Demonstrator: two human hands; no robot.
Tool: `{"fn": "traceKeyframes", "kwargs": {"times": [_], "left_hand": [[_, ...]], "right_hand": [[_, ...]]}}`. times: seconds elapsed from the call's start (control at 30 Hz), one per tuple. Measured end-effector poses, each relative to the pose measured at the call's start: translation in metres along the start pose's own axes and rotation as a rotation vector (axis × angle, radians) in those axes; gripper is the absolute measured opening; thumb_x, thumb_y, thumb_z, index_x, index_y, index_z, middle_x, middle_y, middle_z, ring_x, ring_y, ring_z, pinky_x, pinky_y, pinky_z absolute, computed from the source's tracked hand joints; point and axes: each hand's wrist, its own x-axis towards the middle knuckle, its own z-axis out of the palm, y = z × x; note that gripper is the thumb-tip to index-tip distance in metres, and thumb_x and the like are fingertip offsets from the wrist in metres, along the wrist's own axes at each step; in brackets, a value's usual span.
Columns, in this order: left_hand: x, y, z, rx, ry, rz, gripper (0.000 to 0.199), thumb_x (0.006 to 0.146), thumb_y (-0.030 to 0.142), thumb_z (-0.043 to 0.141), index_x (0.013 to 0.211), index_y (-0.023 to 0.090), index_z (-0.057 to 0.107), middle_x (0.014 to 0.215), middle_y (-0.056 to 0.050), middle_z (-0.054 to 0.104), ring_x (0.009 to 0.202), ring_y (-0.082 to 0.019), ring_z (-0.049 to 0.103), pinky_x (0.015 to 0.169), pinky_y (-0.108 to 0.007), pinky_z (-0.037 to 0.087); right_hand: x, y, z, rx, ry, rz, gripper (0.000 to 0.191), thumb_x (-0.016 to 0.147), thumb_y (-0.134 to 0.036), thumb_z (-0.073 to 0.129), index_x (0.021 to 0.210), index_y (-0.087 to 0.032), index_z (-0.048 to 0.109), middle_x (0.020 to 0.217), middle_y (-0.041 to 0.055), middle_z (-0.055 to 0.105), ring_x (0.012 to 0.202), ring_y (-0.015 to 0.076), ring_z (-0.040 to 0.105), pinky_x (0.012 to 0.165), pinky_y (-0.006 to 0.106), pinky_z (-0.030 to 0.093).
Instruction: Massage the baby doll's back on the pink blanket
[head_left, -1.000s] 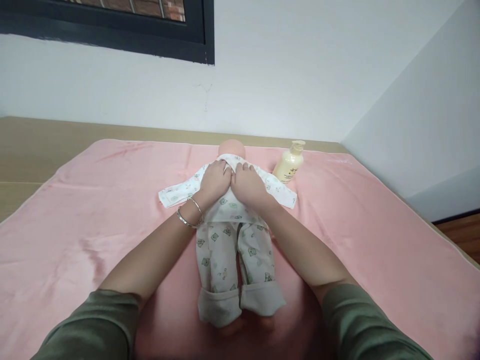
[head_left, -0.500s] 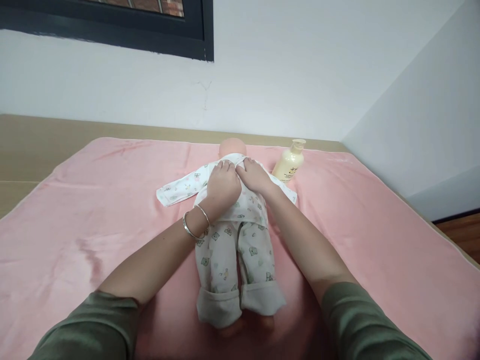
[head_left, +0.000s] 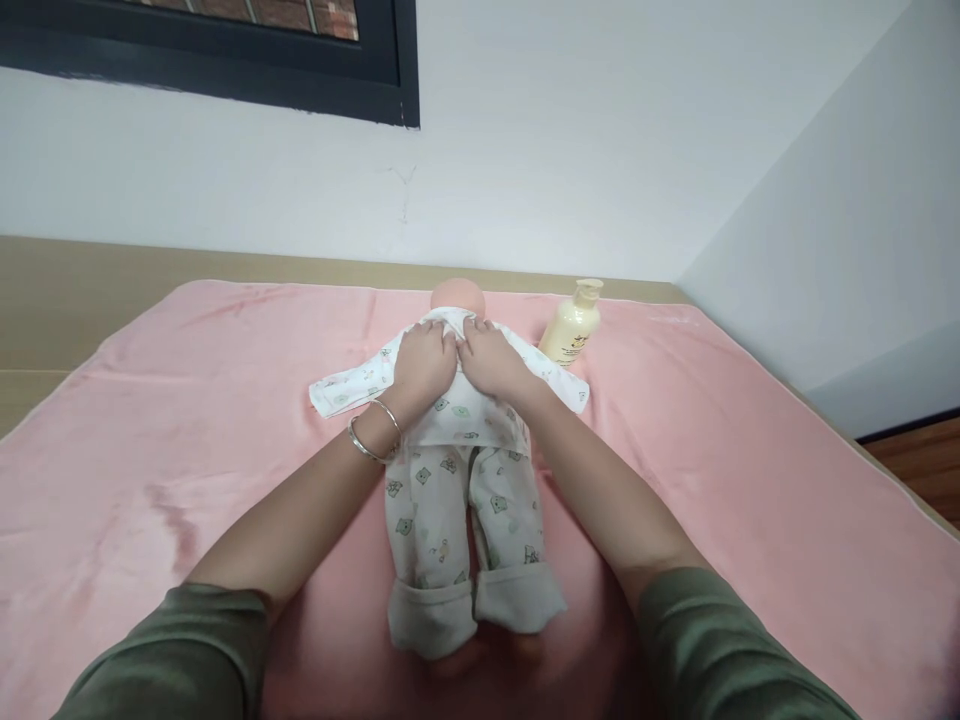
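A baby doll [head_left: 471,425] in a white printed top and trousers lies stretched out on a pink blanket [head_left: 247,430], its head [head_left: 457,297] at the far end. Its sleeves spread to both sides, and the trouser cuffs are turned up over the feet. My left hand [head_left: 425,360], with a silver bangle [head_left: 367,440] at the wrist, rests palm down on the upper part of the top. Beside it, my right hand [head_left: 491,358] lies palm down too, the thumbs close together at the middle. Both palms are hidden.
A cream pump bottle [head_left: 574,325] stands on the blanket just right of the doll's far sleeve. Behind the blanket are a wooden edge [head_left: 90,290] and a white wall [head_left: 540,150], with a dark-framed window [head_left: 390,80] at upper left.
My left hand has slid a little left on the doll's top, and its thumb now shows beside the right thumb. My right hand has shifted slightly toward the middle. The view has moved a little.
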Motion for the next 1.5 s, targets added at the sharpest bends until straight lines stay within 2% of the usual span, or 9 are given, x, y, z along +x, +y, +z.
{"fn": "traceKeyframes", "kwargs": {"times": [0.23,0.43,0.53,0.77,0.9,1.1,1.27,1.37,1.5], "left_hand": [[-0.015,0.018,-0.001,0.094,0.037,0.136,0.036,0.094,0.014,0.037,0.107,0.01,0.069,0.117,-0.02,0.071,0.122,-0.033,0.061,0.112,-0.046,0.045],[0.003,0.002,-0.011,-0.091,-0.096,0.001,0.036,0.094,0.018,0.034,0.107,0.014,0.067,0.123,-0.019,0.071,0.118,-0.032,0.064,0.106,-0.044,0.048],[0.009,-0.008,-0.009,-0.189,-0.098,-0.017,0.029,0.094,0.023,0.036,0.093,0.019,0.064,0.112,-0.015,0.073,0.107,-0.03,0.067,0.099,-0.042,0.05],[0.008,-0.019,0.015,-0.306,0.075,-0.032,0.025,0.09,0.027,0.039,0.082,0.02,0.062,0.102,-0.014,0.075,0.098,-0.029,0.067,0.096,-0.043,0.051],[0.005,-0.02,0.023,-0.347,0.153,-0.014,0.037,0.091,0.027,0.038,0.1,0.015,0.071,0.117,-0.017,0.075,0.111,-0.032,0.067,0.105,-0.047,0.049],[0.003,-0.02,0.028,-0.371,0.217,-0.002,0.045,0.09,0.022,0.039,0.119,0.013,0.072,0.129,-0.016,0.073,0.124,-0.032,0.064,0.114,-0.049,0.046],[0.003,-0.023,0.031,-0.474,0.26,-0.07,0.046,0.087,0.022,0.04,0.117,0.014,0.074,0.126,-0.014,0.075,0.121,-0.03,0.066,0.113,-0.047,0.047],[0.004,-0.025,0.031,-0.548,0.266,-0.118,0.042,0.086,0.022,0.041,0.111,0.017,0.075,0.12,-0.012,0.077,0.117,-0.029,0.067,0.111,-0.045,0.049],[0.004,-0.025,0.03,-0.555,0.273,-0.121,0.038,0.086,0.021,0.041,0.103,0.017,0.075,0.118,-0.013,0.077,0.116,-0.03,0.067,0.109,-0.045,0.049]], "right_hand": [[0.018,0.024,0.003,0.121,0.033,0.081,0.05,0.102,-0.032,0.032,0.137,-0.005,0.054,0.15,0.0231,0.055,0.139,0.0345,0.051,0.117,0.047,0.037],[-0.002,-0.005,0.004,-0.032,0.085,0.119,0.057,0.105,-0.032,0.03,0.149,0.0,0.045,0.153,0.0245,0.052,0.14,0.0378,0.049,0.118,0.051,0.036],[-0.014,-0.023,0.003,-0.123,0.069,0.106,0.058,0.104,-0.026,0.031,0.154,0.003,0.039,0.157,0.027,0.047,0.146,0.0386,0.045,0.121,0.051,0.034],[-0.023,-0.036,-0.001,-0.158,0.002,0.017,0.059,0.098,-0.015,0.038,0.155,0.004,0.04,0.162,0.0267,0.042,0.152,0.0366,0.039,0.125,0.051,0.031],[-0.007,-0.01,0.005,0.011,0.066,0.007,0.057,0.103,-0.026,0.032,0.153,-0.002,0.045,0.163,0.0213,0.042,0.151,0.0368,0.04,0.124,0.051,0.032],[0.014,0.02,0.013,0.188,0.063,0.095,0.07,0.1,-0.046,0.038,0.159,-0.008,0.035,0.17,0.0172,0.032,0.157,0.0387,0.029,0.127,0.055,0.025],[-0.002,0.005,-0.016,0.196,0.052,-0.005,0.049,0.099,-0.036,0.039,0.137,-0.015,0.06,0.156,0.0175,0.052,0.144,0.038,0.047,0.121,0.064,0.03],[-0.011,-0.006,-0.026,0.201,0.069,-0.087,0.046,0.099,-0.03,0.039,0.138,-0.017,0.06,0.163,0.0155,0.043,0.15,0.0362,0.041,0.123,0.068,0.026],[-0.013,-0.018,-0.008,0.116,0.139,-0.003,0.051,0.099,-0.023,0.038,0.146,-0.009,0.053,0.168,0.0206,0.034,0.157,0.0374,0.029,0.126,0.064,0.023]]}}
